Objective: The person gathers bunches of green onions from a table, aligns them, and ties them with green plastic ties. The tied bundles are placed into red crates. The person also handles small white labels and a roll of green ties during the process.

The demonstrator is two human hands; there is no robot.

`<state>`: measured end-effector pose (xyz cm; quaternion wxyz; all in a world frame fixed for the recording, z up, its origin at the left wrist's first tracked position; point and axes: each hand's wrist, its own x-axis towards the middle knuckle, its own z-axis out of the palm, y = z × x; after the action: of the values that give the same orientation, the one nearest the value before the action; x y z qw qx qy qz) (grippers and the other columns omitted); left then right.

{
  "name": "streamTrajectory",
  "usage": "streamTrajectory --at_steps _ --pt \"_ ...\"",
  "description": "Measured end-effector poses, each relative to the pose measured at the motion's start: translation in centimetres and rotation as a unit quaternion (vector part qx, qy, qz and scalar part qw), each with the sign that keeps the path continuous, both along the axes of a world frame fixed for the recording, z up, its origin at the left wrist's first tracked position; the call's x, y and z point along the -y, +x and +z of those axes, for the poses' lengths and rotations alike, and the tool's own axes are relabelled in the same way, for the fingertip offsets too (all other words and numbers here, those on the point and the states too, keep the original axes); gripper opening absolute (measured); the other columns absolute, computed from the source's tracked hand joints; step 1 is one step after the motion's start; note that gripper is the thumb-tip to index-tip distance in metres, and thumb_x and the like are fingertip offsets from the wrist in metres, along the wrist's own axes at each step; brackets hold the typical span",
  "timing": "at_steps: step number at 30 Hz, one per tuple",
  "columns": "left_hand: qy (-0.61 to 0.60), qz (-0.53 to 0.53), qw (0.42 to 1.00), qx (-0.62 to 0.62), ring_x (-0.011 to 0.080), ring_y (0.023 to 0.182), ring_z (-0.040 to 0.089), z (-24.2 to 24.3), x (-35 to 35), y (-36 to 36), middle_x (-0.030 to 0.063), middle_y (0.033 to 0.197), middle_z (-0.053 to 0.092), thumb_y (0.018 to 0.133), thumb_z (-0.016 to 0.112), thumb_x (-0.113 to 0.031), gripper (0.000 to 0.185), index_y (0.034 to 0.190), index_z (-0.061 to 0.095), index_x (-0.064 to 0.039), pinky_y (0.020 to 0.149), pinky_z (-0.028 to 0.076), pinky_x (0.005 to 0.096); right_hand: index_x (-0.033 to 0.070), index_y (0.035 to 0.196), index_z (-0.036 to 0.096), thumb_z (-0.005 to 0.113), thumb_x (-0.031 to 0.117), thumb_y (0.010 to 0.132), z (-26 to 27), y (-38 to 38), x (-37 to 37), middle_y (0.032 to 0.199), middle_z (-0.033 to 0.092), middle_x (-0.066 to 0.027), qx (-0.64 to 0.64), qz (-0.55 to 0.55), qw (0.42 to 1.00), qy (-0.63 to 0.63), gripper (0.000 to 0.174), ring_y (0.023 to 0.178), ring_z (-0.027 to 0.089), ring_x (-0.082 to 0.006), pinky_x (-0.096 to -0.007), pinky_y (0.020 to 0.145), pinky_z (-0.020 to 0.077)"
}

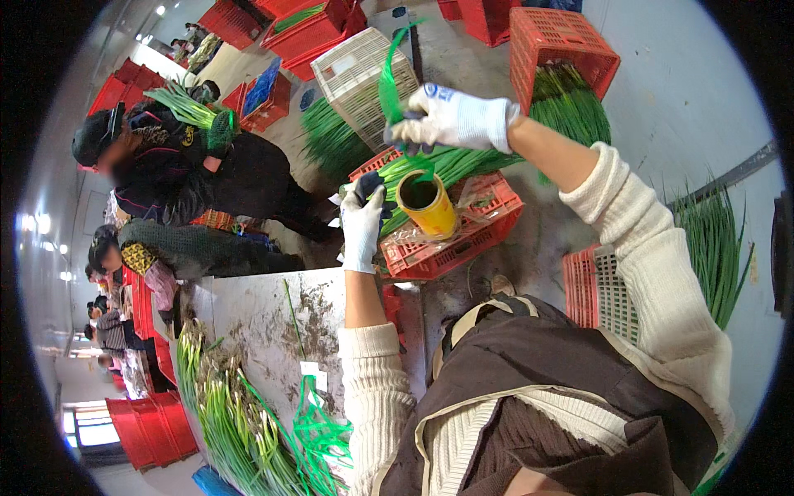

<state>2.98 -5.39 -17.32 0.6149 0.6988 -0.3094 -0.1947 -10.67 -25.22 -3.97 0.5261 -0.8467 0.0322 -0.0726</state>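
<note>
My right hand (428,121), in a white glove with dark fingertips, is closed on a green plastic ribbon (389,87). Part of the ribbon rises above the hand and part hangs below it, by the mouth of a yellow tube (429,208). A bunch of green onions (462,162) lies across an upturned red crate (456,248), behind the tube. My left hand (366,208), gloved alike, is at the bunch's pale root end, with its thumb and fingers curved; whether it grips the stalks is unclear. Clear film lies around the tube's foot.
A metal table (260,304) with soil, loose green onions (242,409) and green ribbons (316,428) stands at lower left. A person (205,161) at left holds a green onion bunch. A white crate (366,80) and a red crate (558,43) with green onions stand beyond.
</note>
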Motion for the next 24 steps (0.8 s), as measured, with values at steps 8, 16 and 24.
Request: streamTrajectory --at_steps 8,16,24 --pt "-0.080 -0.005 0.989 -0.124 0.0122 0.055 0.061 4.2 -0.3 -2.7 0.0088 0.105 0.067 0.093 0.056 -0.011 0.028 0.120 0.056 0.000 0.048 0.049 0.0235 -0.001 0.087 0.062 0.054 0.031 0.091 -8.3 1.0 -3.0 0.073 0.062 -0.0196 -0.062 -0.003 0.989 -0.133 0.033 0.069 0.060 -0.0308 -0.0404 0.064 0.0451" --pt "-0.076 0.077 0.992 -0.068 0.0065 0.065 0.058 1.5 -0.3 -3.4 0.0021 0.086 0.065 0.089 0.057 -0.004 0.015 0.102 0.064 0.000 0.055 0.048 0.0217 0.003 0.112 0.057 0.054 0.018 0.093 -16.4 2.2 -2.6 0.106 0.064 -0.0142 0.198 -0.071 0.976 -0.058 0.024 0.099 0.063 -0.0261 -0.0340 0.086 0.0494" --pt "0.013 0.039 0.999 -0.020 0.0151 0.090 0.061 -2.9 -1.0 -4.4 0.0081 0.099 0.064 0.086 0.059 -0.001 0.025 0.110 0.058 0.002 0.082 0.048 0.0280 0.010 0.106 0.064 0.053 0.037 0.085 -17.8 1.5 -4.8 0.108 0.066 -0.0122 -0.022 0.044 0.904 -0.425 0.036 0.104 0.061 -0.0313 -0.0498 0.111 0.0270"
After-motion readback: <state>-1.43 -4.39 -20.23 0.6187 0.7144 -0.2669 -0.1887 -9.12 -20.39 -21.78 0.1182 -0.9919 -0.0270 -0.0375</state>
